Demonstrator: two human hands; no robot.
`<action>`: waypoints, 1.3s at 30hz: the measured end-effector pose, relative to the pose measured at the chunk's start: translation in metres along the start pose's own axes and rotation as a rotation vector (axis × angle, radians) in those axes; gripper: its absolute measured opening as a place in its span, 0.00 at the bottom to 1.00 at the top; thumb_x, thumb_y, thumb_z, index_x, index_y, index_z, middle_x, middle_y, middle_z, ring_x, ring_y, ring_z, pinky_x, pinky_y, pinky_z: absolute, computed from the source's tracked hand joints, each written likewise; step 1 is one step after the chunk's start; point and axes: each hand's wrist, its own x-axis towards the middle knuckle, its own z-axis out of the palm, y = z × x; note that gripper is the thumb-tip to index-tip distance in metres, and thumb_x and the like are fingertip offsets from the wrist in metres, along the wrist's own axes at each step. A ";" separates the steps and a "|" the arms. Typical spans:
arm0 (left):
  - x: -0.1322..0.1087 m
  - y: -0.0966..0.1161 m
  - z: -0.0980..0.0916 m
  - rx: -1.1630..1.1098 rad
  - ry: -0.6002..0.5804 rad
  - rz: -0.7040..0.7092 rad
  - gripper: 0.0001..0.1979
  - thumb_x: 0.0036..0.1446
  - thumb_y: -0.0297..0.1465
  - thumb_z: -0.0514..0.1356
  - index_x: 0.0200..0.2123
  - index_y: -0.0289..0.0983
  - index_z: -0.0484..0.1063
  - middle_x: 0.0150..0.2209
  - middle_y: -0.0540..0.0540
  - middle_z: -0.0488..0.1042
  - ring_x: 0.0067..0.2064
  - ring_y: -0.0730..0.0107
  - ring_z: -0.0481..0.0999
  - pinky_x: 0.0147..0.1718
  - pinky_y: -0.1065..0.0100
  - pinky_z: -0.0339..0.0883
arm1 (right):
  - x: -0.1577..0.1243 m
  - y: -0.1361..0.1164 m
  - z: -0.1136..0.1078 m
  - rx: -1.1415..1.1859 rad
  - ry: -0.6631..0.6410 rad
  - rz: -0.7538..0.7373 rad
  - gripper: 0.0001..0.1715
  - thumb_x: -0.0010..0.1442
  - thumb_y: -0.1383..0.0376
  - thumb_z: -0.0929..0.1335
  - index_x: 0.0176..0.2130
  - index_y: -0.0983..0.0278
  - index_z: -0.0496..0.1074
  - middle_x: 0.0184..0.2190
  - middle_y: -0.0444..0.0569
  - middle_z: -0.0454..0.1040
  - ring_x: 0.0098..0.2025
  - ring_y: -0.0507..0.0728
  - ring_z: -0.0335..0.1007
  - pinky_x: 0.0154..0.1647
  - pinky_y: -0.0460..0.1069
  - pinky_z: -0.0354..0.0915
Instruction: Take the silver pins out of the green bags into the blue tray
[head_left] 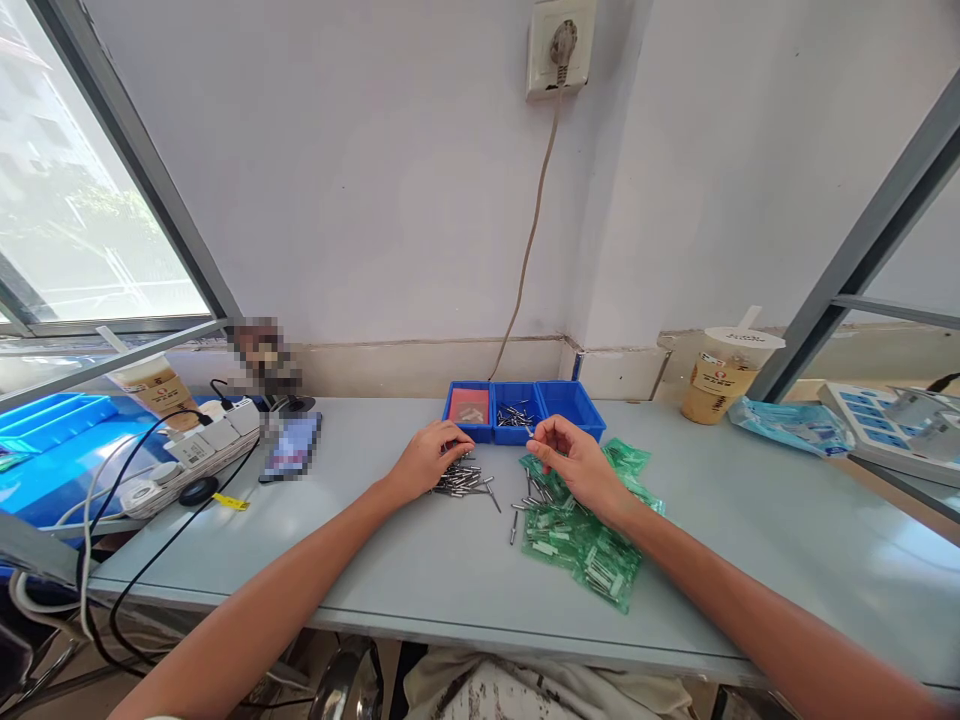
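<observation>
My left hand [435, 456] is over a pile of small metal pins [469, 482] on the table, its fingers bent together at the pile's far edge. Whatever those fingertips grip is hidden. Pinched between the fingers of my right hand [566, 455] is a small metal pin [529, 432], held just in front of the blue bins. Below that hand lie green plastic bags [551, 535] with metal parts inside, and a few loose pins beside them. The middle blue bin [516, 436] holds more pins; the left bin [470, 436] contains a pinkish piece.
A right-hand blue bin [592, 425] adjoins the others. To the right stand a drink cup [716, 385] and a light-blue packet [787, 425]. At left are a phone [291, 447], a power strip [202, 440] with cables, and another cup [157, 390]. The wall borders the table's back.
</observation>
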 end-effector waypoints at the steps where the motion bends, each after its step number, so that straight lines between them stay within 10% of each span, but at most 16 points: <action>1: 0.000 0.000 0.000 0.003 0.004 0.011 0.13 0.72 0.37 0.57 0.39 0.39 0.80 0.40 0.45 0.80 0.44 0.61 0.76 0.46 0.61 0.68 | 0.000 0.000 0.000 0.000 0.001 0.000 0.22 0.58 0.45 0.74 0.35 0.59 0.69 0.32 0.44 0.66 0.33 0.55 0.62 0.31 0.49 0.68; 23: -0.001 -0.005 0.003 -0.007 0.064 -0.042 0.16 0.66 0.41 0.64 0.30 0.38 0.67 0.31 0.50 0.71 0.35 0.66 0.69 0.37 0.66 0.64 | 0.001 0.005 -0.001 0.062 -0.029 0.059 0.24 0.63 0.42 0.70 0.37 0.60 0.75 0.30 0.44 0.71 0.29 0.53 0.64 0.31 0.49 0.66; 39: 0.001 -0.004 0.002 0.008 0.041 0.023 0.12 0.73 0.36 0.56 0.43 0.40 0.79 0.43 0.44 0.79 0.47 0.61 0.76 0.48 0.62 0.68 | 0.001 0.006 -0.002 0.023 -0.009 0.064 0.24 0.63 0.42 0.70 0.37 0.60 0.74 0.30 0.43 0.71 0.30 0.54 0.64 0.34 0.49 0.64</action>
